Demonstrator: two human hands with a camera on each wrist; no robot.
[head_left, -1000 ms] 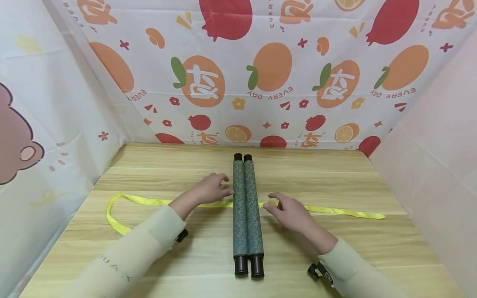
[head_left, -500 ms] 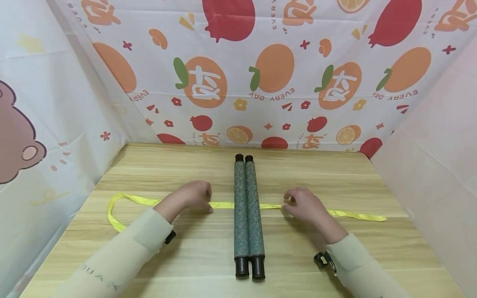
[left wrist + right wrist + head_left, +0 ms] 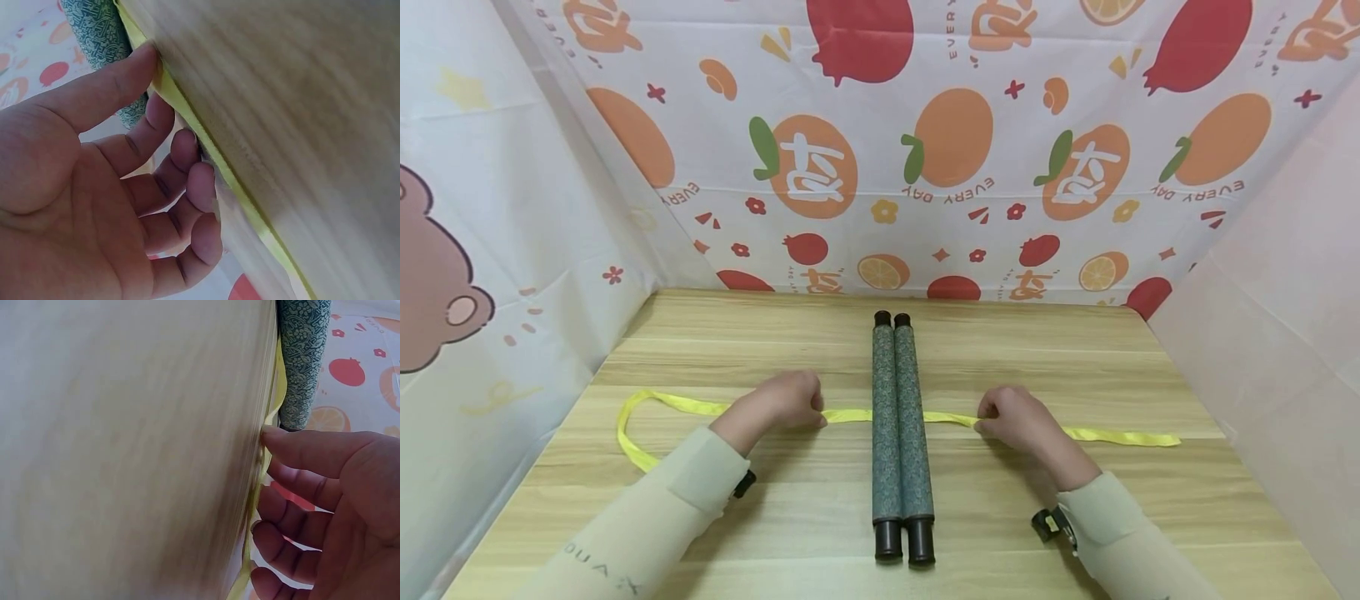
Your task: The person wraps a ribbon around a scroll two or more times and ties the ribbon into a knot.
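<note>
Presently, in the head view, a yellow ribbon (image 3: 848, 415) is being pinched by the left hand (image 3: 786, 402) on one side of two green patterned rolls (image 3: 886, 433) and by the right hand (image 3: 1013, 417) on the other. The rolls, tipped with dark caps (image 3: 889, 542), are being seen side by side, touching, pointing away from the person on a wood-grain table (image 3: 1045, 358). The ribbon's middle stretch is being covered by them. Past the left hand, the ribbon is being bent into a wide curve on the table, partly hidden by the left sleeve (image 3: 647, 517); past the right hand, a loose end is being shown trailing over the wood. Behind the table, a fruit-printed cloth (image 3: 880, 217) is being displayed.

In the left wrist view, the ribbon is being nipped between thumb and index finger, while the other fingers are being curled loosely beside it. One patterned roll is being partly hidden by the thumb.

In the right wrist view, the ribbon is being pressed by the thumb tip against the index finger, whose tip is being partly concealed. Near the thumb, the ribbon is being slightly twisted.
</note>
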